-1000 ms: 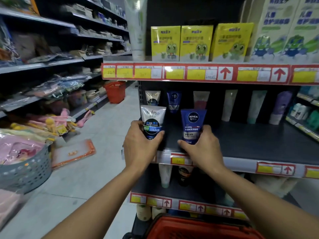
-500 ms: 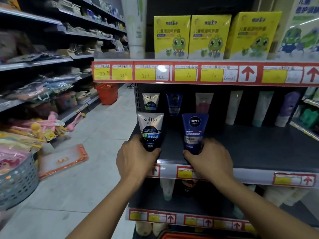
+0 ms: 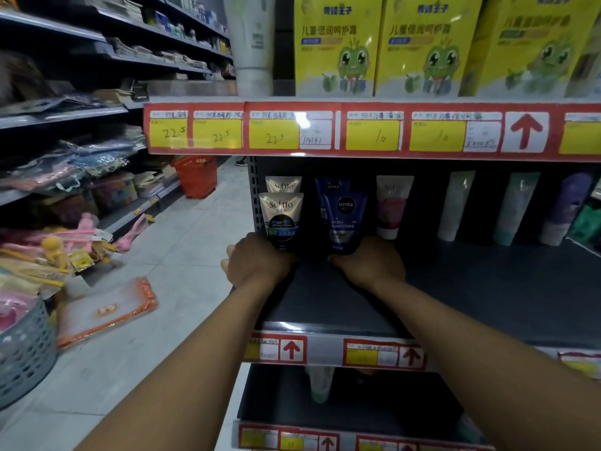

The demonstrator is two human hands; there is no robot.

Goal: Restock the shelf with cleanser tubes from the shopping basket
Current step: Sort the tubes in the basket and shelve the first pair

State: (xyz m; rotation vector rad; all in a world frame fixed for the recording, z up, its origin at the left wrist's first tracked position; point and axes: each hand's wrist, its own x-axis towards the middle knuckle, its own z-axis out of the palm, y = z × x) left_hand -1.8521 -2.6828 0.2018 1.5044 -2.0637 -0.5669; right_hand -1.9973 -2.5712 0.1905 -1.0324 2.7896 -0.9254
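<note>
Dark, matte metal makes up the shelf that both arms reach into, its front lip carrying glossy red-and-yellow price strips. On it the left hand curls round the cap end of a flat, cream-and-black Softto tube, which stands upright just in front of a second Softto tube at the back. Beside it the right hand grips the base of a smooth navy Nivea tube, upright and close in front of another Nivea tube. Further right along the back stand a pink-banded tube and pale, soft-sided tubes. Overhead sit shiny yellow cardboard boxes printed with a green frog. Down the aisle on the pale tiled floor sits a red ribbed plastic basket.
</note>
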